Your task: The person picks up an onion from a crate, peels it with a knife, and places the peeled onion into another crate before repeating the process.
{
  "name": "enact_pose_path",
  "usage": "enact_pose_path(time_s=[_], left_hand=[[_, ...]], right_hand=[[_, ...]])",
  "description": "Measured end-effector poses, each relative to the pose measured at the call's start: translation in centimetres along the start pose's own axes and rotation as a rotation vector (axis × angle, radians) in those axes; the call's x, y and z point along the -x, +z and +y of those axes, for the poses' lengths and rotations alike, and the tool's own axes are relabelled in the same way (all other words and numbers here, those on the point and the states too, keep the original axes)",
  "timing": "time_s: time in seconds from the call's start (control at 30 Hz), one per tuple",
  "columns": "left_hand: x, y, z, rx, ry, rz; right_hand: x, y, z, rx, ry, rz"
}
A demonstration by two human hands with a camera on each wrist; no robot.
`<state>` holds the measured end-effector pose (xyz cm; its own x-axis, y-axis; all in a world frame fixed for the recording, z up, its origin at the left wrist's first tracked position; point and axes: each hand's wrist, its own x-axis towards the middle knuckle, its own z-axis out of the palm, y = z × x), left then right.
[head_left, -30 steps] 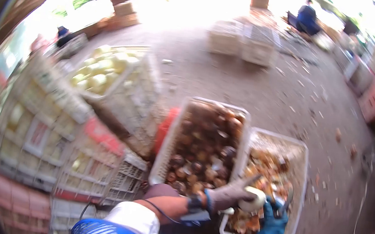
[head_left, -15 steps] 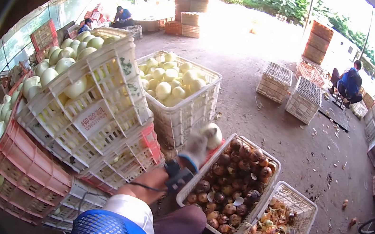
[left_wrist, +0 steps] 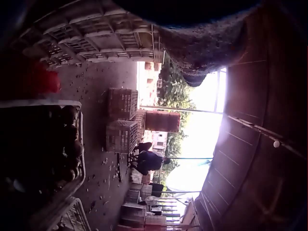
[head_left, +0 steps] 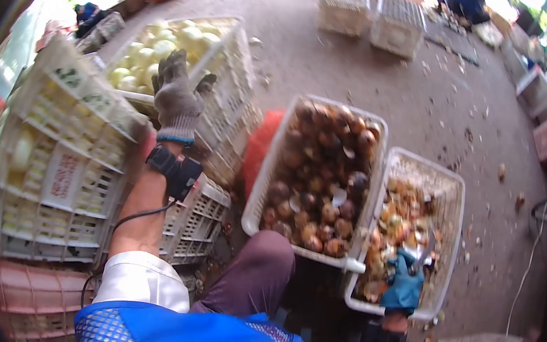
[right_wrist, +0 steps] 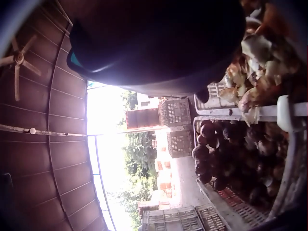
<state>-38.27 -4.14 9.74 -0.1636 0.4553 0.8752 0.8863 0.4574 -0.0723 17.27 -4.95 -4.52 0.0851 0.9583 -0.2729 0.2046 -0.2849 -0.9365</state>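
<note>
My left hand (head_left: 180,98), in a grey glove, reaches out over the near rim of a white crate (head_left: 221,69) of pale peeled onions (head_left: 163,50). Its fingers are spread with nothing in them. In the left wrist view only a dark part of the glove (left_wrist: 207,48) shows at the top. My right hand (head_left: 404,287), in a blue glove, grips a knife (head_left: 425,253) over a white crate (head_left: 456,218) of onion skins and scraps (head_left: 401,210). Between the hands stands a crate (head_left: 381,144) of brown unpeeled onions (head_left: 317,184).
Stacked crates (head_left: 63,176) with peeled onions rise close on the left. A red bag-like thing (head_left: 262,148) lies against the unpeeled onions' crate. Two crates (head_left: 397,26) stand farther off on the floor, with a seated person (head_left: 466,3) beyond. Scraps litter the floor at right.
My left hand has carried a peeled onion leftward from beside the knife to the crate of peeled onions and let go of it. The right hand keeps the knife over the skins.
</note>
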Motion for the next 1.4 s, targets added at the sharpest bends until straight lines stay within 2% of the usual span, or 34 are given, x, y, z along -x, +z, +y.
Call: enact_pose_path(time_s=[0.07,0.1,0.17,0.2,0.23,0.27,0.3,0.4,0.43,0.53,0.57,0.67,0.77,0.9,0.93,1.03,1.07,1.13,1.17,1.2,1.27,1.33,1.37,1.4], left_hand=[[2.6,0.6,4.3,0.332,-0.035,-0.120],[4.9,2.0,5.9,0.464,0.062,-0.152],[9.8,3.3,10.2,0.735,0.003,-0.520],[12.4,4.2,12.3,0.758,0.073,-0.605],[15.9,5.3,14.0,0.865,0.036,-0.734],[18.6,5.8,15.5,0.801,0.117,-0.844],[21.5,6.6,16.5,0.772,0.133,-1.019],[25.6,8.0,19.3,0.574,0.134,-1.365],[26.3,8.7,19.8,0.583,0.181,-1.369],[26.5,10.8,22.8,0.742,-0.013,-1.367],[26.5,12.0,24.2,0.894,-0.119,-1.339],[22.9,13.1,29.1,0.803,-0.022,-1.268],[21.8,15.2,32.7,0.850,0.036,-1.304],[22.2,15.2,36.3,0.637,0.135,-1.335],[22.2,15.2,36.5,0.624,0.098,-1.346],[22.4,15.0,35.8,0.740,-0.199,-1.369],[22.7,15.1,34.9,0.870,-0.288,-1.361],[19.3,11.8,34.1,1.208,-0.680,-1.439],[16.8,9.6,33.4,1.402,-0.790,-1.486],[14.7,8.2,32.4,1.599,-0.717,-1.517],[10.7,4.5,31.5,1.848,-0.704,-1.462],[6.8,1.1,31.4,1.977,-0.572,-1.320],[5.0,-1.5,31.0,2.083,-0.653,-1.291],[4.5,-2.0,30.9,2.256,-0.586,-1.250]], right_hand=[[-0.3,0.1,0.2,-0.020,0.100,0.004],[-0.1,0.3,-0.2,-0.009,0.128,0.015],[0.3,-0.1,0.1,-0.033,0.114,0.012],[0.5,-0.3,-0.3,-0.049,0.137,0.014],[0.7,-0.5,-0.4,-0.039,0.149,0.027],[0.7,-0.9,0.1,-0.027,0.141,0.043],[0.7,-1.2,0.7,-0.017,0.131,0.057],[1.1,-2.1,0.6,0.017,0.166,0.068],[1.3,-2.3,0.5,0.024,0.203,0.062],[1.5,-2.8,0.7,0.017,0.264,0.056],[1.5,-2.7,0.5,0.006,0.281,0.056],[1.5,-2.9,0.4,0.014,0.290,0.046],[1.4,-3.2,0.6,0.014,0.277,0.042],[1.4,-3.3,0.0,0.003,0.282,0.057],[1.4,-3.4,0.0,-0.003,0.289,0.069],[1.4,-3.7,0.2,-0.039,0.286,0.090],[1.5,-3.7,0.3,-0.049,0.262,0.089],[1.6,-3.7,0.4,-0.071,0.205,0.089],[1.8,-3.6,0.1,-0.078,0.199,0.090],[1.9,-3.6,-0.3,-0.084,0.190,0.090],[2.2,-3.6,-0.7,-0.100,0.141,0.091],[2.2,-3.8,0.1,-0.117,0.062,0.091],[2.1,-3.9,0.8,-0.171,0.039,0.099],[2.0,-4.0,0.8,-0.167,0.038,0.103]])
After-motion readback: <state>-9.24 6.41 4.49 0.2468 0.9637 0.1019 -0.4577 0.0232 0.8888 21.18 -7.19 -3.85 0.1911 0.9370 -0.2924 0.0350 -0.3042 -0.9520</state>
